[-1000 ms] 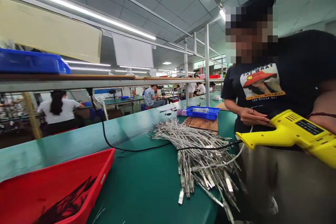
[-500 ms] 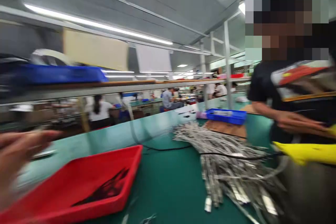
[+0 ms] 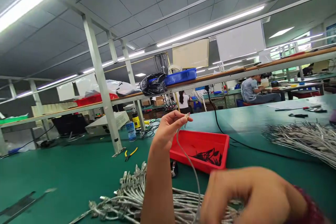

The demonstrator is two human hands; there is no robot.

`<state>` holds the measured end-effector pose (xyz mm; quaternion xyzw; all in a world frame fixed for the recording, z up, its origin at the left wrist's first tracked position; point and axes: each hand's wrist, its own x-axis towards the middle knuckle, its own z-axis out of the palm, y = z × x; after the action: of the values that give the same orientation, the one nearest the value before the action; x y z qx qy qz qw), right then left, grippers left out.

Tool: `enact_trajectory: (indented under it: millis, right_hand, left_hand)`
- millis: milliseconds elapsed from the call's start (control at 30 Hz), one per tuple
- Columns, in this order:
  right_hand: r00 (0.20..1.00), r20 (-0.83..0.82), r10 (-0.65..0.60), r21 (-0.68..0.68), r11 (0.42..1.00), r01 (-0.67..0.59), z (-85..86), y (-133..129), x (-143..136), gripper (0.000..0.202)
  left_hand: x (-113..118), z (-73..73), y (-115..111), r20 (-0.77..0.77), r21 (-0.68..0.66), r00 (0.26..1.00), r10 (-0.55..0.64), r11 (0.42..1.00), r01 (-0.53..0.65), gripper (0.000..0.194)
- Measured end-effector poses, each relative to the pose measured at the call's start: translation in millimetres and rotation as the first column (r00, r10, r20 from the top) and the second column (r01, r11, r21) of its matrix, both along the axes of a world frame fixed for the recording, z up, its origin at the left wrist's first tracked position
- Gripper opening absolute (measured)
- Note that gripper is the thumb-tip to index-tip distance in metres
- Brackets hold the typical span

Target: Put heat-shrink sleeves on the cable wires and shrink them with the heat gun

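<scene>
My left hand (image 3: pixel 170 127) is raised at the centre, thumb and fingers pinched on the end of a thin grey cable (image 3: pixel 193 164). The cable hangs from those fingertips and curves down toward my right hand (image 3: pixel 244 196), large and blurred at the lower right. Its fingers are curled, and whether they grip the cable's lower part is hidden. Beneath both hands lies a bundle of grey cables (image 3: pixel 131 192) with connectors at its left end. Just behind my left wrist, a red tray (image 3: pixel 181 152) holds thin black pieces (image 3: pixel 210 156).
Yellow-handled pliers (image 3: pixel 130 154) and a blue can (image 3: pixel 130 131) are left of my left hand. Another cable pile (image 3: pixel 309 140) lies at the right, with a black cord (image 3: pixel 262 151) beside it. Shelf posts (image 3: pixel 101 84) rise at the left; a seated person (image 3: pixel 249 89) is beyond.
The view has swung left and the near person is out of sight. My left hand now appears at the centre with a cable end, and my right hand has come into view.
</scene>
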<state>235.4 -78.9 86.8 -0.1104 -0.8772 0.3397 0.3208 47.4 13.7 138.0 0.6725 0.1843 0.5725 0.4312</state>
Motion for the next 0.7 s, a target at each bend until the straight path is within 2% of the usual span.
enact_trajectory:
  millis: [33,67,100,167,233,300,333,433,567,700]
  right_hand:
    - [0.996,-0.04,0.076,-0.138,0.987,-0.081,10.0,7.4,-1.7,0.05]
    - [0.985,-0.144,0.096,-0.202,0.972,-0.124,17.3,14.5,-2.5,0.049]
    - [0.968,-0.246,0.041,-0.249,0.963,-0.104,21.7,21.0,-2.6,0.046]
    - [0.873,-0.45,-0.186,-0.291,0.955,0.054,24.0,31.0,-1.3,0.034]
    - [0.729,-0.573,-0.374,-0.311,0.923,0.229,22.1,36.4,0.4,0.021]
    - [0.618,-0.649,-0.443,-0.307,0.896,0.32,20.4,37.6,0.7,0.015]
    - [0.592,-0.668,-0.451,-0.296,0.891,0.345,20.0,37.1,0.1,0.015]
    - [0.567,-0.698,-0.437,-0.241,0.889,0.389,20.1,34.0,-3.2,0.018]
    - [0.536,-0.743,-0.401,-0.14,0.876,0.461,19.2,32.0,-5.7,0.009]
    - [0.536,-0.754,-0.381,-0.137,0.888,0.438,19.3,33.6,-6.6,0.004]
  left_hand:
    - [-1.6,0.1,-2.1,-0.01,0.004,1.0,-0.021,1.0,0.021,0.034]
    - [-2.9,0.2,-4.3,-0.022,0.006,0.999,-0.041,0.999,0.041,0.033]
    - [-3.5,0.3,-6.6,-0.033,0.006,0.998,-0.06,0.998,0.061,0.031]
    - [-2.3,0.9,-11.1,-0.053,-0.003,0.994,-0.098,0.995,0.098,0.029]
    - [1.6,2.0,-15.0,-0.065,-0.013,0.99,-0.127,0.992,0.127,0.028]
    - [6.2,3.0,-17.9,-0.074,-0.024,0.987,-0.143,0.99,0.142,0.026]
    - [8.3,3.3,-18.9,-0.085,-0.029,0.985,-0.149,0.989,0.147,0.025]
    - [13.0,3.4,-20.9,-0.132,-0.043,0.977,-0.169,0.985,0.165,0.022]
    - [15.3,1.9,-21.5,-0.156,-0.054,0.967,-0.2,0.98,0.194,0.019]
    - [14.5,1.2,-21.2,-0.177,-0.036,0.963,-0.203,0.979,0.2,0.014]
